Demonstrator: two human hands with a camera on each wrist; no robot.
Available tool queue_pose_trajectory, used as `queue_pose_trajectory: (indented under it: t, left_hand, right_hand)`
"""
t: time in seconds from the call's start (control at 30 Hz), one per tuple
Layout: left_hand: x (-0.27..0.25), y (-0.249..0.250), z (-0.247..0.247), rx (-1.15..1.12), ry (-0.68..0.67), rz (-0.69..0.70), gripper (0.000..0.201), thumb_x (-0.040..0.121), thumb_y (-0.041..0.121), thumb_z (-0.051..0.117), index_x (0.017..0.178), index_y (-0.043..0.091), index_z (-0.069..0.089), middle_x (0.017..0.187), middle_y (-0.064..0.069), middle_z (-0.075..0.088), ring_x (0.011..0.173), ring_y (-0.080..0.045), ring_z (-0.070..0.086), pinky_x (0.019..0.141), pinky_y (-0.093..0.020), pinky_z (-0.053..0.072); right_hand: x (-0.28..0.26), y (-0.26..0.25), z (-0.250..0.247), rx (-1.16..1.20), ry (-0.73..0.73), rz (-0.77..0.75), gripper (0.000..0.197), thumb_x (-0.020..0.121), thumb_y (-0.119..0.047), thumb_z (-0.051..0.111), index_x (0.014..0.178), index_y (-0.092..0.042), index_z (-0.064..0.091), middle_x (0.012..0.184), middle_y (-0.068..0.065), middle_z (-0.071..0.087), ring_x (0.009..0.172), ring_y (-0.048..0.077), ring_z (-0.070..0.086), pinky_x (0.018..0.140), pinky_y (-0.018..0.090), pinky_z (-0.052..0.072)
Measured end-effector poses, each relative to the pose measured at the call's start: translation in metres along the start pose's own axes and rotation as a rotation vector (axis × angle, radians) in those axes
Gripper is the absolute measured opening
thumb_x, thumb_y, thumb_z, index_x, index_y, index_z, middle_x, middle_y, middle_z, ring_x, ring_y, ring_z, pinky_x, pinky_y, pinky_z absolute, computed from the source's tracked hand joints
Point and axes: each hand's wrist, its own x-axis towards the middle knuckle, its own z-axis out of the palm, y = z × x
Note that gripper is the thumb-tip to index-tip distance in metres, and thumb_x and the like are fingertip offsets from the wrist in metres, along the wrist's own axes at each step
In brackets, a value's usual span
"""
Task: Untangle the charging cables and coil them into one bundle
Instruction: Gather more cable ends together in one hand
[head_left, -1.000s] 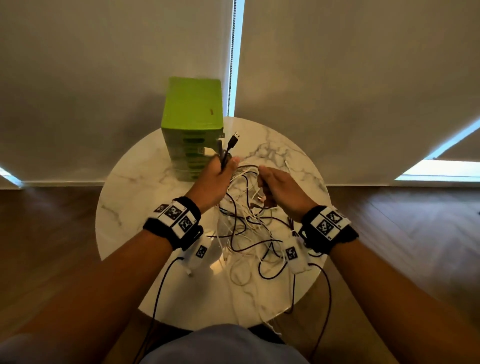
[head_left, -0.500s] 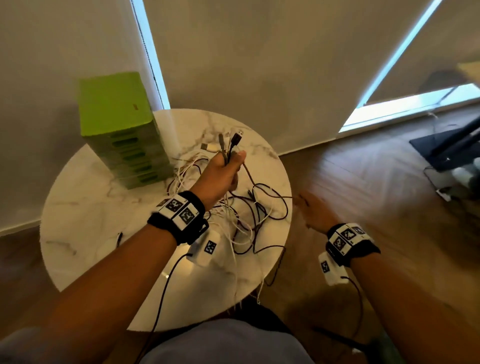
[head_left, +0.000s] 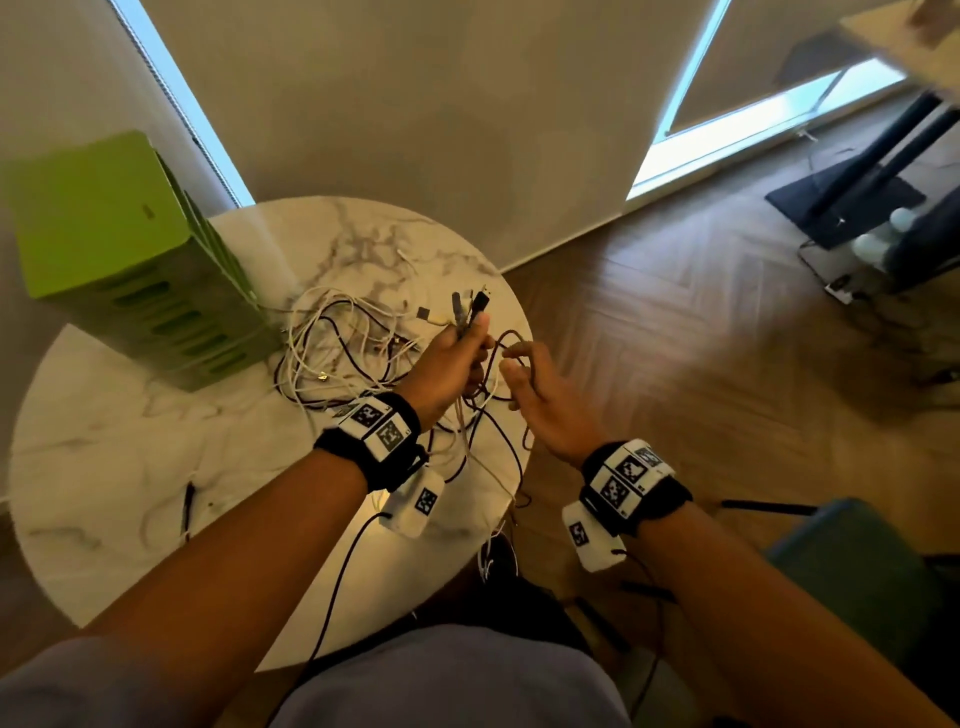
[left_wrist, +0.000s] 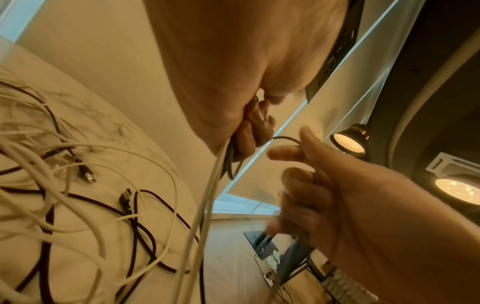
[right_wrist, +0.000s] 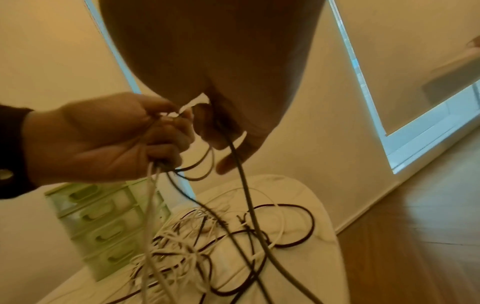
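Observation:
A tangle of white and dark charging cables (head_left: 337, 353) lies on the round marble table (head_left: 130, 467). My left hand (head_left: 475, 343) is raised over the table's right edge and grips several cable ends in its fist. Their USB plugs (head_left: 480, 301) stick up above the fingers, and white and dark strands hang from the fist (right_wrist: 161, 131) down to the pile (right_wrist: 207, 246). My right hand (head_left: 517, 364) is right beside it, fingers curled round a dark cable (right_wrist: 244, 185) that runs down into the tangle. The left wrist view shows this cable (left_wrist: 285, 138) looping between the two hands.
A green drawer unit (head_left: 130, 249) stands at the table's back left, close to the pile. Some cable strands hang over the near right edge (head_left: 498, 551). Wood floor lies to the right, with a dark stand base (head_left: 852, 197) and a teal seat (head_left: 857, 571).
The head has turned right. My right hand left the tangle, swung out over the floor, then came back beside the left hand and took the dark cable. The left hand kept its grip.

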Motion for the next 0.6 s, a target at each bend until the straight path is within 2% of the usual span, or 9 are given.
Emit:
queue_pose_trajectory:
  t: [0.03,0.1,0.2,0.27,0.33,0.43,0.5,0.57,0.6]
  left_hand:
    - [0.001,0.002,-0.004,-0.045,0.008,0.003,0.038,0.107,0.044,0.038,0.087,0.014,0.051,0.061,0.005,0.029,0.048,-0.008,0.026,0.045,-0.022,0.024]
    - [0.002,0.006,-0.015,-0.126,0.028,0.017,0.039,0.108,0.042,0.035,0.083,0.015,0.048,0.062,0.004,0.024,0.048,-0.008,0.022,0.044,-0.020,0.022]
    - [0.000,0.011,-0.029,-0.243,0.041,0.017,0.038,0.108,0.038,0.036,0.078,0.016,0.044,0.058,0.005,0.025,0.049,-0.009,0.023,0.044,-0.020,0.022]
    - [-0.002,0.014,-0.033,-0.300,0.035,0.010,0.039,0.109,0.037,0.036,0.077,0.016,0.043,0.056,0.007,0.027,0.050,-0.008,0.028,0.045,-0.019,0.024]
    - [-0.004,0.017,-0.030,-0.326,0.031,0.007,0.039,0.109,0.035,0.035,0.076,0.015,0.043,0.055,0.007,0.029,0.050,-0.008,0.033,0.045,-0.019,0.026]
    - [-0.005,0.018,-0.025,-0.340,0.033,0.030,0.041,0.110,0.033,0.033,0.075,0.014,0.043,0.053,0.007,0.031,0.049,-0.008,0.034,0.047,-0.019,0.028]
    - [-0.003,0.016,-0.024,-0.298,0.041,0.056,0.041,0.110,0.033,0.033,0.074,0.014,0.044,0.053,0.007,0.031,0.050,-0.009,0.033,0.050,-0.022,0.031]
    - [0.001,0.013,-0.027,-0.219,0.070,0.093,0.041,0.110,0.034,0.033,0.075,0.014,0.045,0.053,0.007,0.034,0.053,-0.012,0.034,0.054,-0.026,0.034]
    - [0.003,0.012,-0.029,-0.170,0.101,0.107,0.041,0.109,0.036,0.033,0.076,0.014,0.046,0.054,0.008,0.036,0.055,-0.013,0.035,0.057,-0.028,0.034]
  right_hand:
    - [0.001,0.002,-0.007,-0.004,0.068,-0.007,0.028,0.107,-0.039,0.035,0.121,-0.017,0.047,0.085,0.009,0.061,0.067,0.025,0.061,0.057,0.026,0.055]
    - [0.004,0.017,-0.024,-0.101,0.170,0.008,0.031,0.108,-0.037,0.033,0.111,-0.014,0.054,0.080,-0.003,0.058,0.066,0.012,0.056,0.058,0.017,0.046]
    - [0.003,0.055,-0.048,-0.300,0.112,0.073,0.034,0.108,-0.039,0.034,0.104,-0.017,0.060,0.090,-0.003,0.064,0.076,0.008,0.058,0.069,0.028,0.046]
    - [0.003,0.072,-0.048,-0.366,-0.021,0.142,0.028,0.107,-0.038,0.037,0.108,-0.022,0.061,0.100,-0.002,0.065,0.085,0.011,0.061,0.079,0.031,0.046]
    - [0.006,0.074,-0.035,-0.323,-0.098,0.153,0.025,0.106,-0.035,0.044,0.121,-0.023,0.060,0.111,-0.004,0.063,0.103,0.014,0.061,0.093,0.035,0.049]
    - [0.014,0.043,-0.008,-0.137,-0.220,0.135,0.037,0.102,-0.038,0.053,0.137,-0.024,0.049,0.116,-0.009,0.063,0.115,0.009,0.058,0.104,0.035,0.045]
    - [0.019,0.018,0.006,-0.099,-0.337,0.114,0.049,0.100,-0.042,0.055,0.143,-0.025,0.040,0.118,-0.006,0.066,0.117,0.011,0.059,0.099,0.029,0.045]
    - [0.022,0.001,0.016,-0.182,-0.390,0.033,0.050,0.099,-0.045,0.055,0.141,-0.021,0.040,0.103,0.000,0.069,0.100,0.013,0.064,0.086,0.026,0.047]
    - [0.022,-0.005,0.018,-0.224,-0.378,-0.029,0.045,0.100,-0.045,0.054,0.136,-0.019,0.045,0.093,0.000,0.068,0.089,0.013,0.064,0.080,0.026,0.047]
